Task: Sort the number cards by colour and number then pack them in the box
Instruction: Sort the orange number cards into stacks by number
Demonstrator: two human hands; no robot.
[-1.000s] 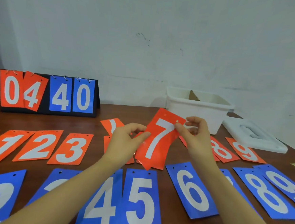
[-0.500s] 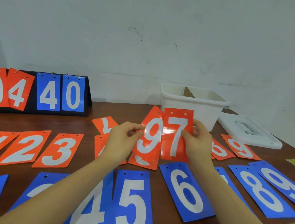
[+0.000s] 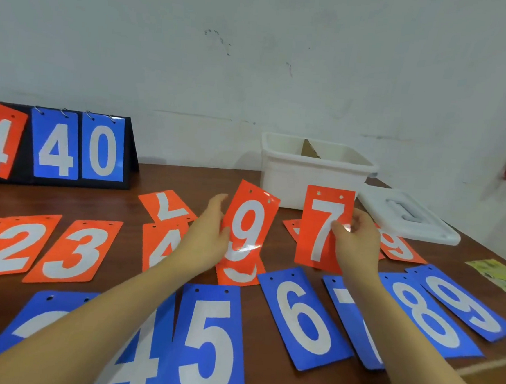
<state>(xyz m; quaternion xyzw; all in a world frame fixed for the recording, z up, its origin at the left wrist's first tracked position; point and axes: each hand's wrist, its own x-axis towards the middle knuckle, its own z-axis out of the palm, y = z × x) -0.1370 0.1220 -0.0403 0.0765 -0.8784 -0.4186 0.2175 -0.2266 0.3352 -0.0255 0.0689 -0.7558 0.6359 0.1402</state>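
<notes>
Two bare forearms reach in from the bottom edge. No sleeves, rings or watch cover them; the left hand and right hand are ungloved.

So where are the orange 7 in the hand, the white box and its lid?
orange 7 card (image 3: pixel 323 227), head view, on the white numeral.
white box (image 3: pixel 301 180), head view, on its front wall.
lid (image 3: pixel 430 228), head view, on its flat top beside the handle.

Orange 9 card upright, raised at centre; orange 7 card upright at its 3 o'clock. White box open at 12.
</notes>
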